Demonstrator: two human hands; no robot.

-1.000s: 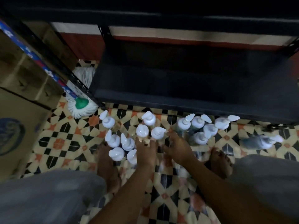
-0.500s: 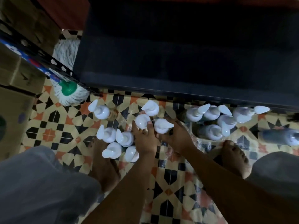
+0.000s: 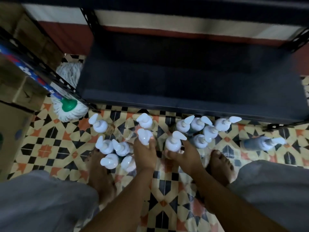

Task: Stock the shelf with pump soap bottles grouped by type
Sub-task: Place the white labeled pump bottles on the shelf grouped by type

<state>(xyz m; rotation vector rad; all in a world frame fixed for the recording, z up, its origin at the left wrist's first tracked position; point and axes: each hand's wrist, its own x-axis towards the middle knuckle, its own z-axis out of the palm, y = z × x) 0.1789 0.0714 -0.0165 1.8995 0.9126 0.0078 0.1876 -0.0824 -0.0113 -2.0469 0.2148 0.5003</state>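
On the tiled floor (image 3: 50,144) before the dark shelf (image 3: 184,91), the left hand (image 3: 144,156) grips one pump bottle (image 3: 144,137), the right hand (image 3: 187,156) grips a second bottle (image 3: 173,144) just beside it — pickup step, nothing shelved yet — next likely lift both up and group by type.

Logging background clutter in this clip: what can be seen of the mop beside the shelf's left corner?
The white string mop head lies splayed on the patterned tiled floor, with strands that look like cotton, gathered in a green plastic collar. A blue handle with white flower print rises from it up-left out of frame, alongside the black metal shelf post. More strands lie behind that post.
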